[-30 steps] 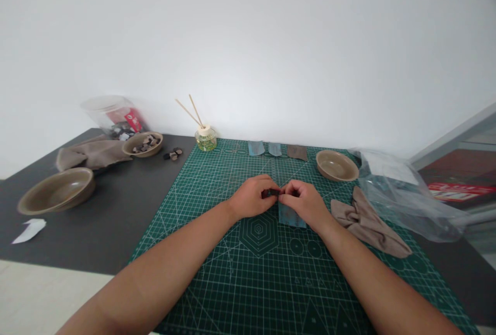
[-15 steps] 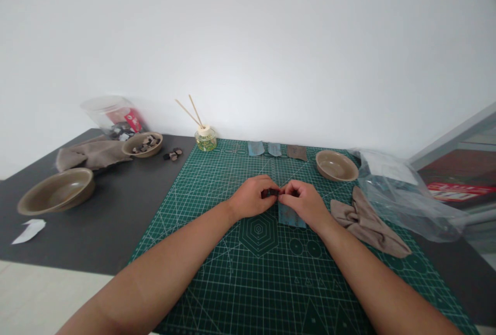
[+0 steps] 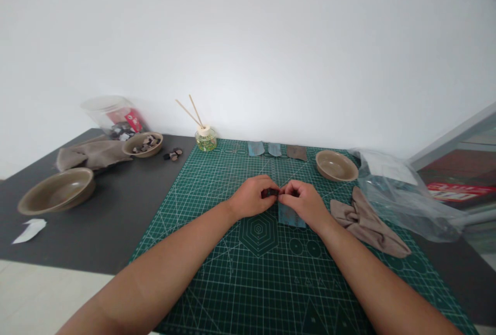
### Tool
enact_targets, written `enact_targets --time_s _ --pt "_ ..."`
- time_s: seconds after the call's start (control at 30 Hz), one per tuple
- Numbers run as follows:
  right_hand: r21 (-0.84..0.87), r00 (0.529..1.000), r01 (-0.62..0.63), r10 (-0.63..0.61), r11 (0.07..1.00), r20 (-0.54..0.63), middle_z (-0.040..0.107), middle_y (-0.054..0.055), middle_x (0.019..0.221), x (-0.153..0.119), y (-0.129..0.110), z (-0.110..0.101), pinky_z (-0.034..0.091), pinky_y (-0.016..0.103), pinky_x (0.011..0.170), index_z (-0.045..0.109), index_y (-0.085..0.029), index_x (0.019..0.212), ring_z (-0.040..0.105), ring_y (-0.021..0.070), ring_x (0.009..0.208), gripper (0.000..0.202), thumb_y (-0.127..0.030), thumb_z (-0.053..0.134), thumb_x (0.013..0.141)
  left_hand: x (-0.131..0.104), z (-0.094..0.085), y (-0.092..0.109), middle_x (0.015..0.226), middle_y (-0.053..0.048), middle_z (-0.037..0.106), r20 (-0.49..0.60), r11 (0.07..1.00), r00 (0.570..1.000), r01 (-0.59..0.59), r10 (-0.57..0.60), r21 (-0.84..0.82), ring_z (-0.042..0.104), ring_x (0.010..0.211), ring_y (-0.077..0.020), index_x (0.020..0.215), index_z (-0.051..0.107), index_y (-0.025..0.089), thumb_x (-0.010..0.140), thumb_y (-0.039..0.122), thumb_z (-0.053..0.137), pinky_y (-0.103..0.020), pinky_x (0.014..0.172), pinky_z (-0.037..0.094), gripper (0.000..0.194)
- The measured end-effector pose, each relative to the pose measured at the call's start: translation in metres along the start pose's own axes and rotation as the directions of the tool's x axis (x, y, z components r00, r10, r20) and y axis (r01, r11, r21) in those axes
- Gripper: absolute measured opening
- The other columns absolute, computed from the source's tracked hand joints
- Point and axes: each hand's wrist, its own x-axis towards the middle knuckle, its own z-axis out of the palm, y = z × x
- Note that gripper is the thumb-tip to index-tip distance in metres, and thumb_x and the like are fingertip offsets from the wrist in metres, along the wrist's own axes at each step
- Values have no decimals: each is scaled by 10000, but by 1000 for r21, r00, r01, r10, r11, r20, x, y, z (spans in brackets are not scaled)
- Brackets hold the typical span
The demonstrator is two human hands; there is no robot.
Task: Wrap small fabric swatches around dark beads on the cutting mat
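My left hand (image 3: 253, 196) is over the middle of the green cutting mat (image 3: 228, 283), thumb and fingers closed in a pinch. Something dark shows between those fingers, too small and covered to name. Touching it fingertip to fingertip, my right hand (image 3: 302, 202) is pinched too; what it holds is hidden. Under the right fingers lies a blue, worn-looking square piece (image 3: 290, 217) with dark marks, its upper part covered by the hand. To the right of my right wrist rests a crumpled brown cloth (image 3: 368, 224).
Along the mat's back lie two pale blue pieces (image 3: 256, 148) and a brown piece (image 3: 296, 153). A bowl (image 3: 337, 165) and clear plastic bag (image 3: 411, 195) are at right. Left are a reed diffuser (image 3: 206, 139), small chips (image 3: 174, 155), bowls (image 3: 56, 190), cloth (image 3: 91, 155) and a clear jar (image 3: 112, 113).
Both hands stay in the same place with their fingertips together. Only a very slight shift of the fingers shows; the other things have not moved.
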Motion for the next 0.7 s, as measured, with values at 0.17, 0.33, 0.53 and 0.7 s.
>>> enact_targets --time_s 0.17,0.33,0.53,0.7 --pt "12 1000 7 -7 1000 -2 633 8 669 0 2 1 399 282 625 480 -201 520 554 160 645 166 -244 594 632 0 1 -2 735 -10 568 -10 1000 1000 21 -21 6 526 663 -110 819 639 157 715 120 574 -227 610 431 128" --pt "19 1000 5 -5 1000 1 642 5 680 1 3 0 402 277 613 479 -200 518 559 157 641 173 -247 596 637 0 0 -1 704 6 558 -18 998 998 67 -67 8 516 637 -102 792 618 159 704 125 579 -219 586 412 103" --pt "39 1000 -2 3 999 -15 656 15 697 0 6 1 437 284 620 478 -195 519 602 173 677 152 -214 588 623 1 0 1 669 22 542 -25 990 990 140 -140 4 496 602 -94 771 596 160 690 143 601 -208 543 384 83" --pt "280 993 -119 113 953 35 654 11 696 0 6 3 504 306 565 423 -206 525 628 173 591 149 -136 540 583 1 0 3 644 33 527 -41 983 982 184 -185 -23 471 562 -82 757 567 156 706 201 623 -200 504 362 88"
